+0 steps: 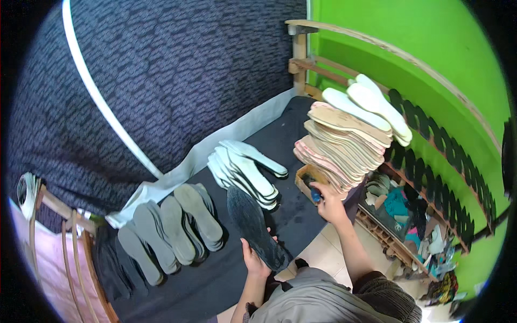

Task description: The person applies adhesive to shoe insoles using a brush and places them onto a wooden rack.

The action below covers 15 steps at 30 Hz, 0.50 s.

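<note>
My left hand (255,260) grips the heel end of a black shoe insole (251,222), thumb on one side and fingertips showing on the other. The insole is tilted up over the near edge of the dark table. To the right, my right hand (329,203) is closed around what looks like a blue-handled brush (315,194); its working end is not clear to see. The brush is at a small tan box (300,182) with a dark inside. White insoles (245,168) lie fanned in a pile just beyond the black one.
Grey insoles (175,229) lie in overlapping rows on the dark table cloth (215,280) at left. A tall stack of beige insoles (344,140), topped with white ones (371,105), stands at right. Beyond it, wooden racks (414,54) hold black insoles above a scrap-filled crate (396,215).
</note>
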Each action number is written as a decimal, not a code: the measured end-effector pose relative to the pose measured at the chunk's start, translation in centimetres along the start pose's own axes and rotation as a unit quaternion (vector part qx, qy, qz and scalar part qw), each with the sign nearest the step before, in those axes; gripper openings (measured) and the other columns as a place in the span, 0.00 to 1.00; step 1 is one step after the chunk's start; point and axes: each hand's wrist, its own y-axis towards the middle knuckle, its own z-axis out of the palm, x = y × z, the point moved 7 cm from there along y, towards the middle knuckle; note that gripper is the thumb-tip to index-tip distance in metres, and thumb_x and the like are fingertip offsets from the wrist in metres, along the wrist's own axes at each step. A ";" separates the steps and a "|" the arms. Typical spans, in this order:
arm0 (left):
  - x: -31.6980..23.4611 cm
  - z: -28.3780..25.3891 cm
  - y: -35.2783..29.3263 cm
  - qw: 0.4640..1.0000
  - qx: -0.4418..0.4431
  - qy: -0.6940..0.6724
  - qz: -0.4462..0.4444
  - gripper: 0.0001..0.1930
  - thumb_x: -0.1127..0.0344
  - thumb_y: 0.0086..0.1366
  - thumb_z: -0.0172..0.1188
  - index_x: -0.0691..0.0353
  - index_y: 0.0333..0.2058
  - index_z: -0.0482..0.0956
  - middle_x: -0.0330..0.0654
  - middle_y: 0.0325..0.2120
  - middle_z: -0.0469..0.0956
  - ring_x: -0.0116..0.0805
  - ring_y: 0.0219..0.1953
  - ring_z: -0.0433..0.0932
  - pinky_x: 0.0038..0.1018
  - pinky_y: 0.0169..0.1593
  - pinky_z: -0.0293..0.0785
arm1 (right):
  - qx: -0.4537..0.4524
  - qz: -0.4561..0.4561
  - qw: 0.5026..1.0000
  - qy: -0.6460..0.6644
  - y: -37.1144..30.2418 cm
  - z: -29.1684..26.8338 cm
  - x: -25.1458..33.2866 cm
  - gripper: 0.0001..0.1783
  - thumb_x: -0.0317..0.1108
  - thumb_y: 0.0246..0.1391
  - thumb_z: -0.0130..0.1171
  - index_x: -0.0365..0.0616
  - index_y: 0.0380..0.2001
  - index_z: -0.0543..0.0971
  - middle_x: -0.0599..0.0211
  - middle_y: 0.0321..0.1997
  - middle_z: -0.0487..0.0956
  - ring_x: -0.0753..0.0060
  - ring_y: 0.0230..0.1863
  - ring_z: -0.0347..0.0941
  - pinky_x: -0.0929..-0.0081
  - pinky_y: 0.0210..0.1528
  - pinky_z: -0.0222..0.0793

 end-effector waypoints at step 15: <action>6.2 5.9 -2.5 0.934 0.135 0.043 -0.328 0.36 0.34 0.64 0.35 0.62 0.49 0.69 0.44 0.34 0.75 0.40 0.33 0.74 0.37 0.34 0.72 | -0.003 0.278 0.856 0.435 -9.7 -3.2 6.6 0.17 0.34 0.58 0.55 0.40 0.49 0.72 0.72 0.36 0.73 0.83 0.35 0.68 0.81 0.36 0.65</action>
